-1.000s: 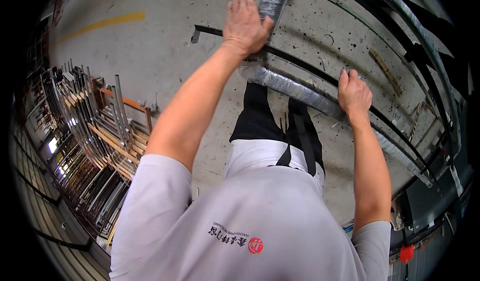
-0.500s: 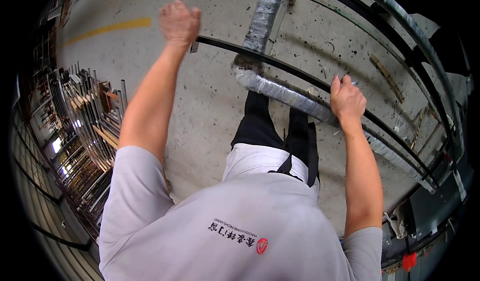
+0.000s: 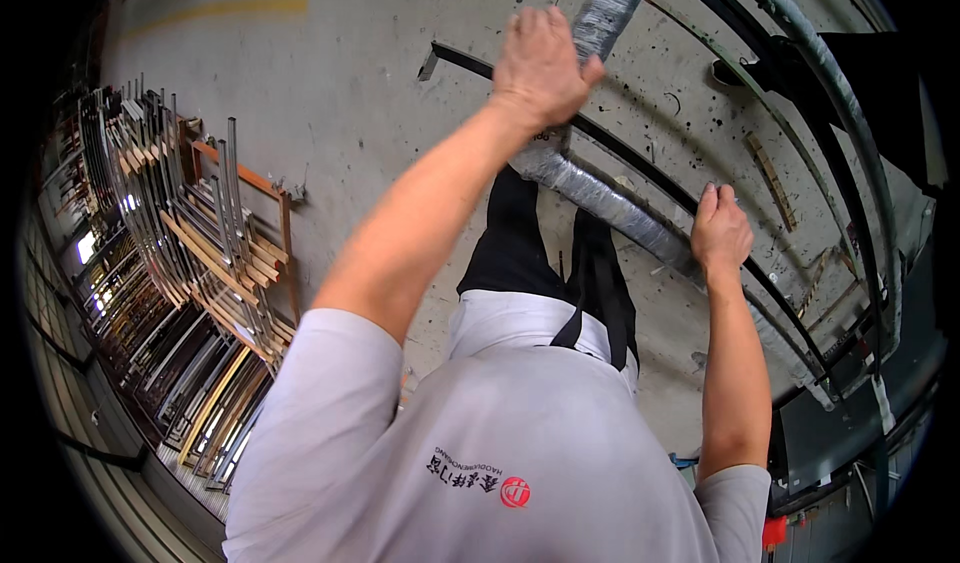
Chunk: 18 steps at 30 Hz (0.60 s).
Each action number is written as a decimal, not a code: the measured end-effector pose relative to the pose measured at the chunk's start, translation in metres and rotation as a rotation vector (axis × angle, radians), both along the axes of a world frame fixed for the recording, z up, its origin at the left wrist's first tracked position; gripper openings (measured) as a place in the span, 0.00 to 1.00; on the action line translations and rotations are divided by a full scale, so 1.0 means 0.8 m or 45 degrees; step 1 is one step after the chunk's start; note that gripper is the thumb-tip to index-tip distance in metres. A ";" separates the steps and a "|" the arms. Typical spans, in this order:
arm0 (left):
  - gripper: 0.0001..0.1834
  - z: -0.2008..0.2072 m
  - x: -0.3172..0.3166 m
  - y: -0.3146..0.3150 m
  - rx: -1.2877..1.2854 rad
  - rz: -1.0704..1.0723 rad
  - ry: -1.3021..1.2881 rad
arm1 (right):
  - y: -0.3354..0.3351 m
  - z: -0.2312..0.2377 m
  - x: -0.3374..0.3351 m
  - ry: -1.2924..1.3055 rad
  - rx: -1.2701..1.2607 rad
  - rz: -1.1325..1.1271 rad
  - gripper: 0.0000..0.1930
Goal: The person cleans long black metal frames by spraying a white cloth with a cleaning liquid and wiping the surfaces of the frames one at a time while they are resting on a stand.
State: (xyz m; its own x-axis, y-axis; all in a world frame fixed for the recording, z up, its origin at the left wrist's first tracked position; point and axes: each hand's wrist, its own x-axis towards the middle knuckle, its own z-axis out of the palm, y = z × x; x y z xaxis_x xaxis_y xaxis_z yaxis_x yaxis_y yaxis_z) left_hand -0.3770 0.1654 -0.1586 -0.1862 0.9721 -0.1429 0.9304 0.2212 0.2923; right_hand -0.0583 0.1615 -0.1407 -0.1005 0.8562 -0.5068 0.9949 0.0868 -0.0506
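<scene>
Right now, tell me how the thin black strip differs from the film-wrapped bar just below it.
The black strip is narrow; the film-wrapped bar is clearly thicker. The strip is dark and looks bare, while the bar is silvery and shiny. The strip juts out past the left hand; the bar's left end meets another wrapped bar at a corner. Both slant down toward the picture's right.

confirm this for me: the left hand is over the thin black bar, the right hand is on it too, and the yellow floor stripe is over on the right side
Not quite: the yellow floor stripe is on the left side, as the head view shows. The left hand is over the thin black bar and the right hand is on it.
</scene>
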 end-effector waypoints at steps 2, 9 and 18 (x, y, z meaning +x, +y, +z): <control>0.32 -0.014 -0.042 -0.002 0.281 -0.018 0.340 | 0.002 -0.004 -0.002 0.011 0.035 0.007 0.21; 0.36 -0.013 -0.199 0.008 0.297 0.044 0.744 | 0.002 -0.004 -0.007 0.034 0.069 -0.016 0.21; 0.30 -0.009 -0.021 0.006 -0.028 0.183 0.262 | 0.005 0.000 -0.011 0.019 0.042 -0.002 0.21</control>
State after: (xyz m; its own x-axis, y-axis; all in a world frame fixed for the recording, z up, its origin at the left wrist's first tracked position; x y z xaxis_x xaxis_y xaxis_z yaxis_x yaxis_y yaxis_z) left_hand -0.3938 0.1704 -0.1661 -0.3496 0.9306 -0.1084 0.9283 0.3596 0.0940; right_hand -0.0673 0.1651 -0.1409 -0.1064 0.8726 -0.4767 0.9942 0.0870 -0.0626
